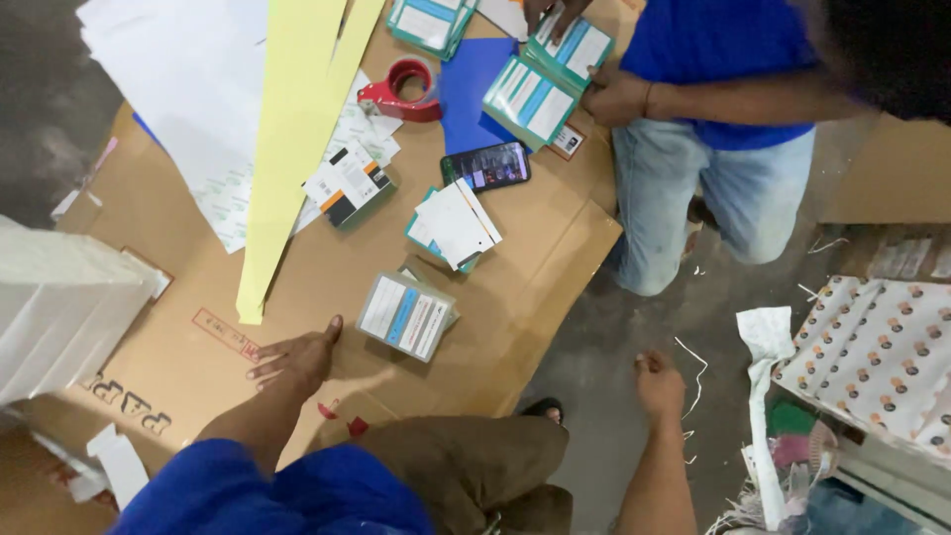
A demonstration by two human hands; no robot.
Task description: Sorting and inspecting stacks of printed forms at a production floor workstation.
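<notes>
Fingers [272,359] of the left hand [297,359] spread flat, empty, pressed on the flattened cardboard [297,272], just beside a wrapped stack of cards [406,315] lying near the sheet's middle; right hand [659,381] loosely curled, empty as far as can be seen, hovering over the grey floor [584,347]. Farther out on the cardboard: a phone [485,165], a red tape dispenser [401,91], a long yellow paper strip [287,139]. Across the sheet, a kneeling co-worker's hand [616,97] gripping a teal booklet [548,79].
</notes>
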